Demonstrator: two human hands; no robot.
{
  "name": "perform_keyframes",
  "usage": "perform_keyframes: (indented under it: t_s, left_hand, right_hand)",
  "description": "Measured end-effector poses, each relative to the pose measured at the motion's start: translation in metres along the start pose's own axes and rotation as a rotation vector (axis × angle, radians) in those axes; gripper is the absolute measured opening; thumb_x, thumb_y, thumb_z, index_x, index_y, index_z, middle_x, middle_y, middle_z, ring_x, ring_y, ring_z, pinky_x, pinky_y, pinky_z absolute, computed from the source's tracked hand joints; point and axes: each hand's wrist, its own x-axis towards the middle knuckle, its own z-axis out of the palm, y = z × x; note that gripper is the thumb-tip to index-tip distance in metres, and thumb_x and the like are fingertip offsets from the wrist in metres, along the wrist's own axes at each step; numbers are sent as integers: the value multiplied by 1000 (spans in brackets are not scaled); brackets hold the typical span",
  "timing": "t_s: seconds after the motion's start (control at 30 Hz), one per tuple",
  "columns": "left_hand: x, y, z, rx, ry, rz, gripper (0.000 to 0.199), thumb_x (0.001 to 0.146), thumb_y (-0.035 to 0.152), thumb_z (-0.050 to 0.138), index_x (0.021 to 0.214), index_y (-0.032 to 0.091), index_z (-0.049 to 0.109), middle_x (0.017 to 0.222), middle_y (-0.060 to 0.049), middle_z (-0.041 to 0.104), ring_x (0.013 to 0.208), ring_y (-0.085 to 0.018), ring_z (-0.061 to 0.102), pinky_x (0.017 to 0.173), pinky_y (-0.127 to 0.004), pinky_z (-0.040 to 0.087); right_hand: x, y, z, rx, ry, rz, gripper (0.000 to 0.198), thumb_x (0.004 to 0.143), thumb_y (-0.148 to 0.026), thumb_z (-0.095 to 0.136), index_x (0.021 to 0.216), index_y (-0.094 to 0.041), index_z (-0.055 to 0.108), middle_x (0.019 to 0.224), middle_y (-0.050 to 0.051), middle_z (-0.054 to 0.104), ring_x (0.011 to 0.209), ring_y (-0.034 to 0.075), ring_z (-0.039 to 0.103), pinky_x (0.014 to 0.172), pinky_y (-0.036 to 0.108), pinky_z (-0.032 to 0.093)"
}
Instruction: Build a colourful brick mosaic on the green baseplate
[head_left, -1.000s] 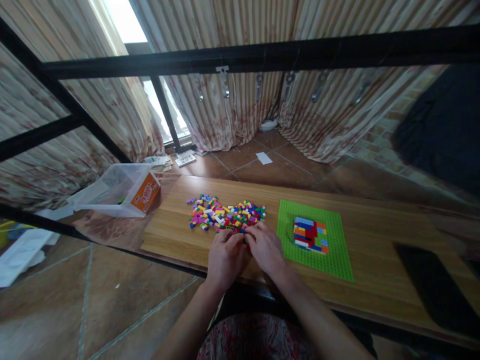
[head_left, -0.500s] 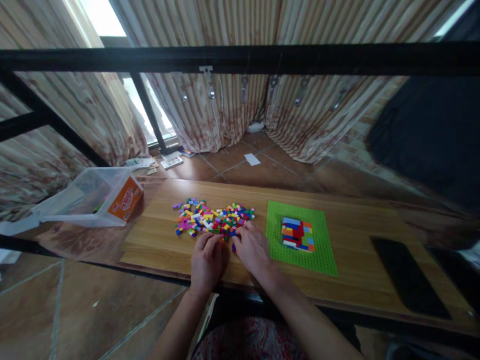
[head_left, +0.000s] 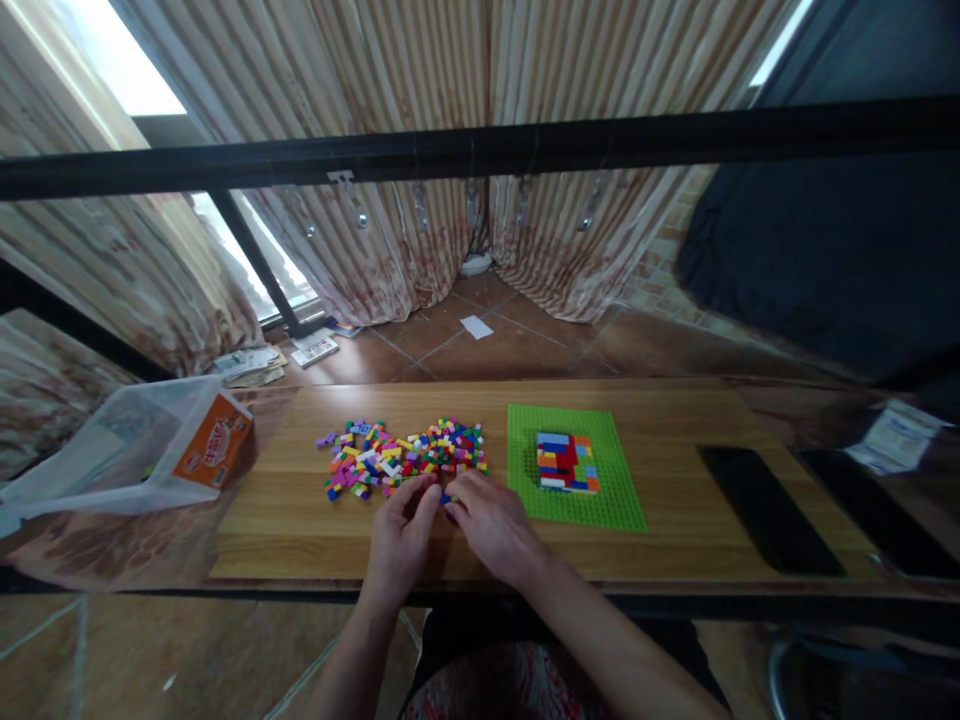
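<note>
My left hand [head_left: 403, 532] is closed in a pinch at the near edge of a pile of small coloured toy bricks [head_left: 390, 458]. Whatever its thumb and fingertips hold is too small to make out. Close beside it, my right hand [head_left: 493, 524] has its fingers bent together, their tips partly hidden. A small blue brick [head_left: 445, 498] shows between the two hands; I cannot tell which one touches it. Right of my right hand lies a green baseplate [head_left: 624, 500], bearing a low block of red, blue, orange, yellow and white bricks [head_left: 566, 463].
A clear plastic bin [head_left: 142, 490] with an orange label stands left of the wooden board [head_left: 300, 550]. Two dark flat slabs [head_left: 769, 510] lie at the right. A black metal bar [head_left: 480, 152] crosses beyond the board, in front of striped curtains [head_left: 360, 90].
The view has turned, so the board sits more level and further left. My fingertips have drawn slightly back from the pile; the dark yellow-marked brick near my left fingers is no longer visible.
</note>
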Motion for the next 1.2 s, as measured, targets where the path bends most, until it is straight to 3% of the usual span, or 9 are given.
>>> perform_keyframes:
  t_s: [0.13, 0.3, 0.47, 0.63, 0.73, 0.87, 0.97, 1.07, 1.2]
  left_hand:
    - [-4, 15, 10, -212, -97, -161, 23, 68, 36, 70, 79, 15, 70, 69, -2, 68, 64, -14, 61, 64, -25, 51]
    - [-20, 28, 22, -427, -96, -322, 27, 65, 33, 74, 85, 15, 68, 75, -2, 69, 67, -14, 63, 66, -26, 53]
    - [-23, 34, 28, -396, -109, -313, 23, 63, 29, 76, 79, 14, 68, 69, -1, 67, 61, -11, 61, 59, -21, 50]
    - [-13, 28, 26, -517, -129, -379, 26, 61, 28, 77, 81, 13, 68, 68, -1, 66, 59, -10, 59, 60, -23, 49]
    - [-2, 20, 27, -300, -108, -261, 21, 68, 28, 70, 84, 15, 68, 71, -2, 67, 62, -12, 60, 64, -26, 50]
    - [13, 12, 29, 354, -63, 74, 17, 79, 21, 55, 86, 17, 70, 85, -6, 69, 78, -18, 63, 76, -31, 49]
    - [17, 11, 31, 708, -94, 171, 26, 83, 15, 45, 90, 17, 70, 94, -9, 67, 82, -20, 63, 77, -33, 49]
    - [16, 13, 32, 849, -96, 195, 28, 85, 15, 42, 94, 17, 69, 100, -11, 65, 82, -21, 64, 74, -33, 49]
    - [15, 19, 35, 855, -55, 239, 25, 86, 20, 43, 85, 16, 68, 99, -11, 64, 81, -21, 63, 71, -33, 49]
  right_hand:
    - [-12, 0, -3, 336, 81, 74, 10, 89, -18, 54, 91, -21, 63, 90, 2, 66, 84, 16, 61, 77, 29, 46]
    - [-20, 7, 0, 889, 184, 301, 10, 82, -27, 61, 88, -21, 66, 84, 1, 68, 77, 15, 63, 72, 27, 49]
    - [-23, 11, 0, 1043, 182, 368, 14, 79, -32, 63, 78, -19, 67, 72, 0, 65, 68, 14, 60, 67, 27, 47]
    - [-26, 15, -6, 1190, 193, 474, 20, 75, -39, 66, 76, -18, 66, 62, -2, 59, 56, 11, 51, 56, 24, 43]
    - [-30, 21, -11, 1158, 247, 495, 20, 74, -38, 67, 78, -19, 66, 60, -3, 58, 54, 10, 49, 54, 23, 42]
    - [-40, 34, -23, 917, 344, 456, 21, 75, -33, 64, 92, -21, 68, 67, -3, 62, 59, 12, 54, 57, 25, 45]
    - [-52, 51, -36, 770, 391, 450, 20, 78, -33, 62, 93, -22, 69, 75, 0, 67, 68, 15, 61, 66, 29, 49]
    - [-68, 72, -53, 694, 471, 471, 20, 79, -36, 62, 91, -21, 68, 85, 3, 71, 77, 18, 65, 73, 33, 52]
    - [-85, 97, -76, 590, 583, 551, 26, 77, -40, 65, 91, -19, 68, 87, 7, 72, 80, 21, 68, 76, 36, 53]
